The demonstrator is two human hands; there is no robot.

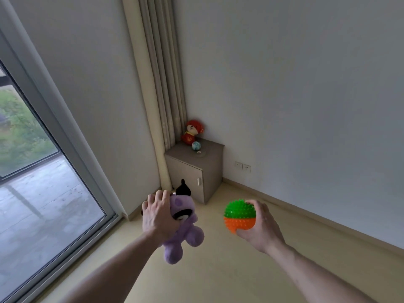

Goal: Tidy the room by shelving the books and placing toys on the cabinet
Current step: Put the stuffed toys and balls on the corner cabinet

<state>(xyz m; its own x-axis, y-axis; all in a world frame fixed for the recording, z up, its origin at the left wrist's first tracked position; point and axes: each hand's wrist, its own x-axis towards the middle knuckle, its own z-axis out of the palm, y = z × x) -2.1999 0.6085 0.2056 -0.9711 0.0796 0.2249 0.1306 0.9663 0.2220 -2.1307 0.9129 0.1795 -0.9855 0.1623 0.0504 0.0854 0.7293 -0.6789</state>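
My left hand (pixel 158 217) grips purple plush toy (pixel 184 226); right hand (pixel 259 225) cups spiky ball (pixel 239 216). Cabinet (pixel 209 162) well ahead in corner, red doll (pixel 192 132) and small ball (pixel 196 146) on top. Set plush upright on free front area; park ball against it, else likely rolls.

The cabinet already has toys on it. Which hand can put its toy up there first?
Probably the right hand. Its spiky ball faces the bare front of the cabinet; the left hand with the purple plush sits nearer the curtain.
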